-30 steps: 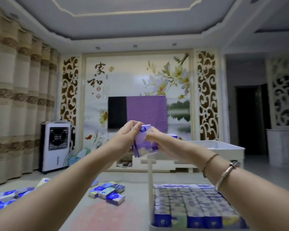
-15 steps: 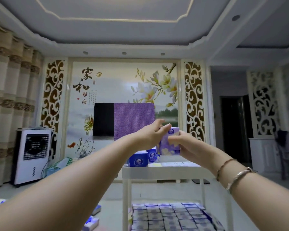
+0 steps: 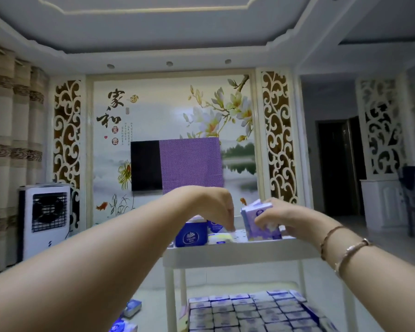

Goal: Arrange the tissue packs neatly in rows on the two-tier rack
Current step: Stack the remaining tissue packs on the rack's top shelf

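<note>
Two hands over the rack's top tier (image 3: 240, 254): right hand (image 3: 277, 218) grips an upright purple tissue pack (image 3: 258, 220), left hand (image 3: 213, 207) beside it, fingertips down, holding nothing.

The rack (image 3: 237, 254) rim hides the top-tier pack bases; lower rows (image 3: 249, 312) blur.

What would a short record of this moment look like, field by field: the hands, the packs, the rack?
right hand: grips a bundle of purple tissue packs, standing it upright on the top tier
left hand: fingers point down and touch a flat pale pack on the top tier
top tier contents: a blue pack stands left of the flat pack
lower tier: filled with packs in tidy rows
floor: a few loose packs left of the rack
</note>
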The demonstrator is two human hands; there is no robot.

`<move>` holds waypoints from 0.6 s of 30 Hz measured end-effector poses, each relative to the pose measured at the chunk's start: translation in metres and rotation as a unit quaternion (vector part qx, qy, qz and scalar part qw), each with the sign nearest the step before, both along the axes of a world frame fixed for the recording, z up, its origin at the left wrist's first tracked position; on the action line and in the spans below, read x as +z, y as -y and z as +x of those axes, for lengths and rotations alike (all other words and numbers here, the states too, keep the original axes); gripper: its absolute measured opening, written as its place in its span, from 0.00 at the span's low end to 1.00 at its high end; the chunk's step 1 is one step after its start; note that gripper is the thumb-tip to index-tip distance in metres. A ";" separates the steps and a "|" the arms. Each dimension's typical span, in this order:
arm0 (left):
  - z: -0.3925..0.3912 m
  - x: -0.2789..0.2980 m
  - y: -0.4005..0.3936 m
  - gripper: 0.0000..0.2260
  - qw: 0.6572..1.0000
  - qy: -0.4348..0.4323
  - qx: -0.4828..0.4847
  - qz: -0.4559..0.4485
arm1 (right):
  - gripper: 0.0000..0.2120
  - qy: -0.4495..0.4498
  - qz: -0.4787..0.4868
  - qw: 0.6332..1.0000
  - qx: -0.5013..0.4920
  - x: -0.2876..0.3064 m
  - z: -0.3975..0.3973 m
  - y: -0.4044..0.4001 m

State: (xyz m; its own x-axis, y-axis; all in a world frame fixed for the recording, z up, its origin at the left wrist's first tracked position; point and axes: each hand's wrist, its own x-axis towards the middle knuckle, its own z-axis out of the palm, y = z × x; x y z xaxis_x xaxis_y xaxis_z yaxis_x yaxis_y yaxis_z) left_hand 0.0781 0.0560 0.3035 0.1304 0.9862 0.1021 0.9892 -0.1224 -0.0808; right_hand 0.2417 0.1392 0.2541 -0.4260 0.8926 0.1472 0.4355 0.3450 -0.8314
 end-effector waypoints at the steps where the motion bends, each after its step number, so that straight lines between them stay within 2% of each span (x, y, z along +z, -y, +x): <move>1: 0.008 0.000 -0.005 0.14 0.998 -0.038 0.009 -0.043 | 0.20 -0.004 -0.010 1.000 -0.007 -0.004 0.000 -0.001; 4: 0.024 -0.002 -0.025 0.16 0.980 -0.141 0.050 -0.129 | 0.26 -0.001 -0.015 1.000 -0.020 -0.010 0.002 -0.007; 6: 0.020 -0.002 -0.029 0.17 0.976 -0.160 0.056 -0.139 | 0.30 0.037 -0.004 0.999 -0.008 -0.008 -0.002 -0.009; 8: 0.022 -0.006 -0.035 0.18 0.973 -0.176 0.062 -0.137 | 0.25 0.044 0.000 0.999 -0.003 -0.009 -0.001 -0.007; 11: 0.018 -0.015 -0.041 0.16 0.972 -0.192 0.068 -0.115 | 0.09 0.055 0.010 0.998 0.012 -0.009 -0.002 -0.001; 12: 0.015 -0.017 -0.044 0.15 0.974 -0.188 0.073 -0.103 | 0.06 0.058 0.013 0.998 0.014 -0.010 -0.001 -0.003; 18: 0.006 -0.018 -0.044 0.17 0.986 -0.134 0.067 -0.072 | 0.08 0.066 0.018 0.997 0.026 -0.013 0.002 -0.009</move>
State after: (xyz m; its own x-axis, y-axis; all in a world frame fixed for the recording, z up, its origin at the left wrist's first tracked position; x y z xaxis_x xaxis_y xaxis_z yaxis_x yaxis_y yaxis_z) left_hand 0.0844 0.1002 0.2853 0.0010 0.9981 -0.0612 0.9430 -0.0213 -0.3322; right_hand 0.2436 0.1485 0.2409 -0.4895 0.8639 0.1184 0.5213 0.3987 -0.7545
